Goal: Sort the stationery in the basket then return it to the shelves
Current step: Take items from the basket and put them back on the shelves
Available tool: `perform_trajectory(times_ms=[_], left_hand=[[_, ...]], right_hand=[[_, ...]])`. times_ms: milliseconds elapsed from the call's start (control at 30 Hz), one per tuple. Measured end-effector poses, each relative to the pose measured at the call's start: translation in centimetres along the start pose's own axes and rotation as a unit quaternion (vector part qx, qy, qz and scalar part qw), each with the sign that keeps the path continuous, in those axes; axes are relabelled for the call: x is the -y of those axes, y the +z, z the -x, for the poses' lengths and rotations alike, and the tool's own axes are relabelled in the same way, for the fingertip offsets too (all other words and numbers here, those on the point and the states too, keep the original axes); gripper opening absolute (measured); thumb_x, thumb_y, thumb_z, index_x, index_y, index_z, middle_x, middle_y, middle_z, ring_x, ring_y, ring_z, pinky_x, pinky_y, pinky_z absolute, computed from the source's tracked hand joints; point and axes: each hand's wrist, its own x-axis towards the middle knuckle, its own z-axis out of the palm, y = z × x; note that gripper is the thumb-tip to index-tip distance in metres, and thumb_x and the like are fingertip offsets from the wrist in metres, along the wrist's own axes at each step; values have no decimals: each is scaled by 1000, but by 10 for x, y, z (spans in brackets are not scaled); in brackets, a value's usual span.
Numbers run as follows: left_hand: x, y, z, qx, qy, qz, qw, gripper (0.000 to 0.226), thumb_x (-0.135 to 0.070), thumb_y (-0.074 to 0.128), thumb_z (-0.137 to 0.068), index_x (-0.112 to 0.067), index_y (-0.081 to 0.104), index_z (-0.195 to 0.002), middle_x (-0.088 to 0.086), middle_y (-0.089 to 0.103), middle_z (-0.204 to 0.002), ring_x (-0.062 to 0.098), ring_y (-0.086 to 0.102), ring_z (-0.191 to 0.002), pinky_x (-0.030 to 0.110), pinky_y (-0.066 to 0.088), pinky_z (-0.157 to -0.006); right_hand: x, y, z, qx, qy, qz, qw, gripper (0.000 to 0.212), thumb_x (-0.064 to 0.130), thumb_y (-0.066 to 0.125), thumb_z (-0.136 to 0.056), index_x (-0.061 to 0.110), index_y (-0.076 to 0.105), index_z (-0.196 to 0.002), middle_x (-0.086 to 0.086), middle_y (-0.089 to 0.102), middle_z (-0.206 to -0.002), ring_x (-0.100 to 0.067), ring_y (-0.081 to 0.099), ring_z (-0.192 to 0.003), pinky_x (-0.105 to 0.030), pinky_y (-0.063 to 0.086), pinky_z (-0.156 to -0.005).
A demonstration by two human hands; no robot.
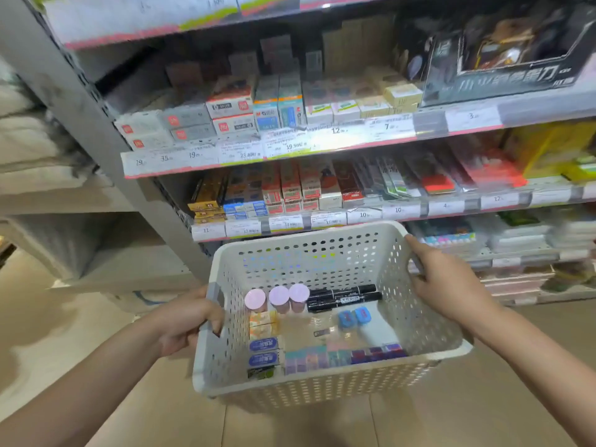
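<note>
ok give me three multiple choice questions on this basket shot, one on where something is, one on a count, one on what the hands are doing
1. Where do the black markers lie in the basket?
A. far side
B. near left corner
C. outside it

2. How many pink round caps stand in a row?
A. one
B. three
C. five

3. What are the hands doing?
A. hanging free
B. gripping the basket's side handles
C. reaching to a shelf

Answers: 1 A, they rest beside the caps near the far wall. 2 B, three show. 3 B, left hand and right hand each hold a handle.
</note>
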Motion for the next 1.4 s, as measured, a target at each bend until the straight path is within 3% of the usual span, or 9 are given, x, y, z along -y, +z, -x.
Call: perform_trajectory(times_ms=[133,267,367,467,600,833,1067,1200,1400], left_hand=[[-41,-14,46,19,15,1,1000,66,-1,49,-33,-11,57,-97,10,62,-68,18,57,-51,19,37,-41],[-77,-29,72,33,39,-21,998,75,-1,53,-37,-13,56,-112,21,66,-104,41,62,-97,45,54,-74],[-100,-35,86,36,53,-37,997,77,-1,54,-32,-12,58,-108,23,67,-98,42,63,-89,39,52,-65],[-118,-40,87,42,68,-45,996,83,-3,57,-24,-6,59,-107,22,66,-97,41,61,-94,44,44,-80],[-138,-35,86,57,82,-79,992,76,-2,53,-33,-9,59,-109,19,66,-91,33,63,-85,34,48,-67],[-169,9,82,67,102,-92,988,67,-1,48,-41,-9,59,-107,18,55,-88,30,52,-79,26,38,-59],[-201,75,75,82,98,-69,989,82,-4,56,-20,-8,57,-102,17,51,-89,30,50,-83,44,44,-82],[-222,126,81,83,98,-56,990,58,2,49,-36,-6,56,-93,15,50,-73,25,51,-69,31,46,-68],[-247,195,88,72,99,-46,991,62,1,47,-39,-5,54,-99,11,46,-68,19,47,-58,22,47,-48]], right_hand=[[28,-54,13,-8,5,0,1000,53,5,52,-83,13,43,-135,-12,64,-116,-32,57,-107,-36,46,-76],[45,-92,21,-24,21,22,999,45,9,50,-83,15,46,-127,-8,66,-105,-31,59,-101,-34,46,-72],[51,-112,24,-41,31,44,998,43,9,50,-80,16,47,-122,-7,67,-99,-31,61,-93,-37,51,-72],[51,-123,26,-57,41,81,994,43,12,50,-81,19,45,-122,-7,67,-98,-31,63,-90,-35,49,-65],[45,-134,31,-70,58,129,987,39,17,52,-82,21,43,-120,-6,61,-111,-30,61,-96,-32,44,-63],[43,-167,38,-171,-27,203,964,47,29,60,-82,16,53,-127,-5,47,-134,-23,46,-120,-38,37,-99],[31,-185,-2,39,-116,135,983,30,29,62,-86,18,63,-115,3,66,-111,-11,53,-82,-23,40,-71],[-4,-185,-24,87,-147,165,971,28,27,61,-87,14,64,-112,-2,67,-106,-16,55,-83,-24,40,-67],[-67,-195,-37,74,-156,222,960,26,26,60,-82,11,64,-103,-8,68,-90,-27,63,-84,-27,47,-61]])
